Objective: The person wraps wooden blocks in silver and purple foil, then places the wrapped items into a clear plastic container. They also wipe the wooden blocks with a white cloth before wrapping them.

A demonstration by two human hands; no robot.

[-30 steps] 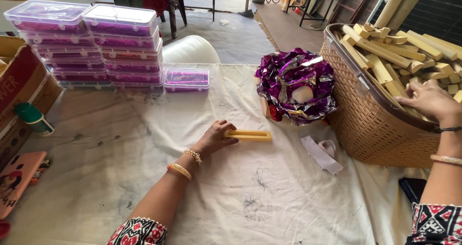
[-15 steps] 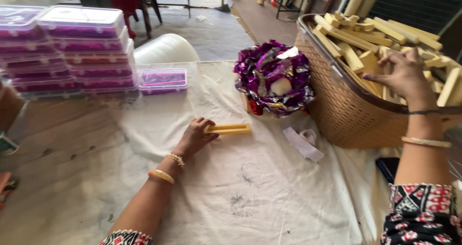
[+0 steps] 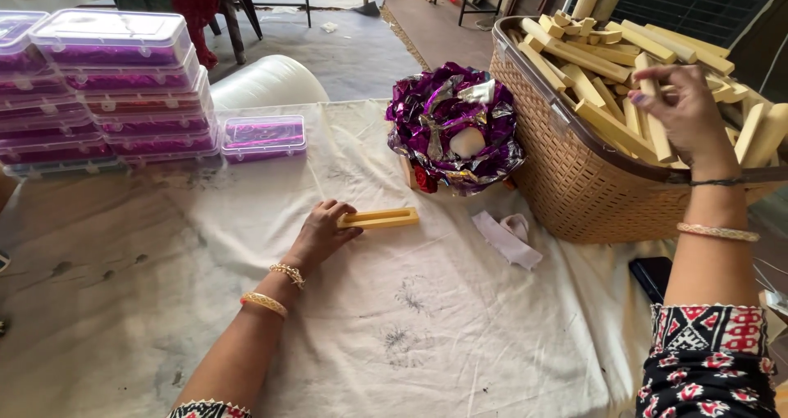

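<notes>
At the upper left of the frame stand stacks of clear plastic boxes [image 3: 123, 82], flat and rectangular with snap lids, each showing purple contents through its walls; one single clear box [image 3: 264, 137] of the same kind lies alone just to the right of the stacks on the cloth. A white cloth [image 3: 427, 328], smudged with grey marks, covers the counter [image 3: 74, 254] across the middle and lower part of the frame. At upper centre sits a bunched heap of purple foil wrappers [image 3: 455, 127] with a white lump showing in its middle. To the right of it, filling the upper right, is a tan woven basket [image 3: 566, 180] piled with pale yellow wooden sticks [image 3: 599, 65]. The right hand [image 3: 685, 114] reaches over the basket rim, its fingers pinched around one of those sticks. The left hand [image 3: 322, 236] lies at centre frame, fingers loosely curled against the left end of a yellow wooden block [image 3: 379, 219] that lies flat on the cloth. A crumpled white rag [image 3: 509, 236] lies between the block and the basket, and a dark flat object [image 3: 654, 275] shows at the lower right beside the right forearm.
</notes>
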